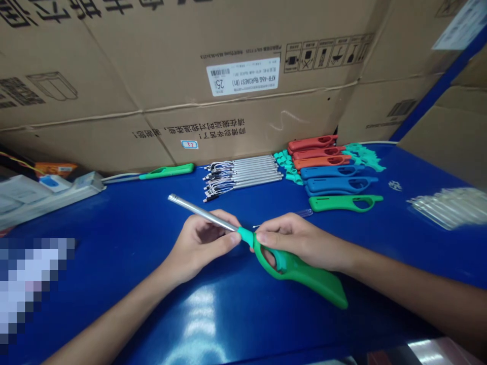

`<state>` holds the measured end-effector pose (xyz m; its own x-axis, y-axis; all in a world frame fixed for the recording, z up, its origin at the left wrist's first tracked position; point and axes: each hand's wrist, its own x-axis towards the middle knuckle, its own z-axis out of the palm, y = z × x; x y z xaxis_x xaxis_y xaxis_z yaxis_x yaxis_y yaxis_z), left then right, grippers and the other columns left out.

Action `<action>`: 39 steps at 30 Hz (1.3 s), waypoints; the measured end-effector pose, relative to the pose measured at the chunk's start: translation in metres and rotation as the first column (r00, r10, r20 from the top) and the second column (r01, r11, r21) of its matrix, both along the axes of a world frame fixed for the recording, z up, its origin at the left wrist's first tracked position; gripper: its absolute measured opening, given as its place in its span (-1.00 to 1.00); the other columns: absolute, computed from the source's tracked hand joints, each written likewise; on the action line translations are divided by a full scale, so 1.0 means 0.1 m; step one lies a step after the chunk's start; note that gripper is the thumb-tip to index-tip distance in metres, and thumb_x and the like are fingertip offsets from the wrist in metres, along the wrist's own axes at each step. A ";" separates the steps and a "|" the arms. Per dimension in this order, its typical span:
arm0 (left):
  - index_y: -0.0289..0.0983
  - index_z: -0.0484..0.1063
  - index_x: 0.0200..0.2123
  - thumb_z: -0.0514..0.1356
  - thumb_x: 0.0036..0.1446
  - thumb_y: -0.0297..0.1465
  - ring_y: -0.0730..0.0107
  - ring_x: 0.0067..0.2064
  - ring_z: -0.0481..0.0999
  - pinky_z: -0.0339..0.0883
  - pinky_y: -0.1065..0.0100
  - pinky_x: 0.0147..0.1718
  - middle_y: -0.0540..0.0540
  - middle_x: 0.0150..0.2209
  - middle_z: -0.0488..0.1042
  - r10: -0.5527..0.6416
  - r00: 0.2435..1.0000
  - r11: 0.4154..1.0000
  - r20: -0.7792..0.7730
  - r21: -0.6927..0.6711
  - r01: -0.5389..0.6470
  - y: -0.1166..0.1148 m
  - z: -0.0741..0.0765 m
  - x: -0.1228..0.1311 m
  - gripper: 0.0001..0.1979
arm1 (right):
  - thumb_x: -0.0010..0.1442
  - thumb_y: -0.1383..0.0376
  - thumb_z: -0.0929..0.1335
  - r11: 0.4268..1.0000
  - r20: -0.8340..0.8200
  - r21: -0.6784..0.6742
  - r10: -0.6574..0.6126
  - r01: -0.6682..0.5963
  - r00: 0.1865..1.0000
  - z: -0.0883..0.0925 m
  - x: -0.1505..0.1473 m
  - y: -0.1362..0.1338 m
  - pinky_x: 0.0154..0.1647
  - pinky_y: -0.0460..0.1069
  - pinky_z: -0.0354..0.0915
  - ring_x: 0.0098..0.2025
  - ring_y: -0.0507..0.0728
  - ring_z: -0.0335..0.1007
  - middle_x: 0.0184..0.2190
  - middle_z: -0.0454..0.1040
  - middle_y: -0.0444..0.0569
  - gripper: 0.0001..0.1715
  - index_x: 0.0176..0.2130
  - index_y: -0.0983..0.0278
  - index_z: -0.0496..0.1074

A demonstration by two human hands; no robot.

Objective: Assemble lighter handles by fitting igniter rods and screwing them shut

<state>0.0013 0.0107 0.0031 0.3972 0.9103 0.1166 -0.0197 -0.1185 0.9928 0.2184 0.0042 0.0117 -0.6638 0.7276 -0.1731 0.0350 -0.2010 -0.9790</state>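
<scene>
Between my hands is a green long-neck lighter (pixel 317 281) with a silver metal tube and a teal collar, its tube slanting up to the left. My left hand (pixel 209 246) pinches the tube close to the collar, thumb on the near side. My right hand (pixel 297 238) grips the front of the green handle by the finger loop, where a teal trigger shows. Some fingers of both hands are hidden behind the lighter. Just beyond my right hand lies a small clear tube (pixel 304 213) on the blue table (pixel 152 294).
Metal tubes with wires (pixel 254 172) lie in a row at the back. Beside them are teal collars (pixel 291 167), red-orange handles (pixel 315 147), blue handles (pixel 338 185), a green handle (pixel 344 203) and teal triggers (pixel 365 156). Clear tubes (pixel 449 207) lie right; another lighter (pixel 167 171) and a power strip (pixel 87 185) left. Cardboard (pixel 152 66) stands behind.
</scene>
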 end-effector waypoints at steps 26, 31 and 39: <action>-0.32 0.58 -0.41 0.48 -0.07 -0.36 0.34 -0.46 0.55 0.48 0.36 -0.45 -0.07 -0.46 0.55 -0.006 0.994 1.000 0.105 0.004 0.005 -0.05 0.01 0.08 -0.80 | 0.18 -0.08 0.41 0.997 -0.108 -0.082 -0.012 0.003 0.994 -0.10 -0.06 -0.07 -0.54 -0.13 0.12 -0.55 -0.06 0.24 -0.58 0.38 -0.16 -0.46 -0.43 0.36 0.45; -0.33 0.59 -0.37 0.44 0.00 -0.41 0.35 -0.47 0.56 0.48 0.36 -0.46 -0.06 -0.43 0.53 -0.072 0.982 0.997 0.174 -0.017 0.076 -0.06 0.00 0.07 -0.87 | 0.18 0.02 0.45 0.934 -0.346 -0.343 -0.023 -0.104 0.938 -0.23 -0.09 -0.10 -0.61 -0.11 0.19 -0.62 -0.03 0.25 -0.63 0.35 -0.18 -0.57 -0.33 0.38 0.49; -0.32 0.60 -0.33 0.42 0.03 -0.43 0.36 -0.47 0.56 0.50 0.36 -0.45 -0.07 -0.40 0.54 -0.067 0.972 0.997 0.225 -0.011 0.072 -0.09 -0.01 0.09 -0.88 | 0.19 0.07 0.45 0.877 -0.493 -0.424 -0.013 -0.227 0.870 -0.24 -0.12 -0.11 -0.66 -0.13 0.19 -0.68 -0.04 0.23 -0.67 0.32 -0.19 -0.60 -0.33 0.40 0.46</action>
<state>0.0104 0.0014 0.0017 0.4252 0.8844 0.1925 -0.2495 -0.0899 0.9642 0.2063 -0.0066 -0.0120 -0.8186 0.5631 -0.1134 -0.3519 -0.6477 -0.6758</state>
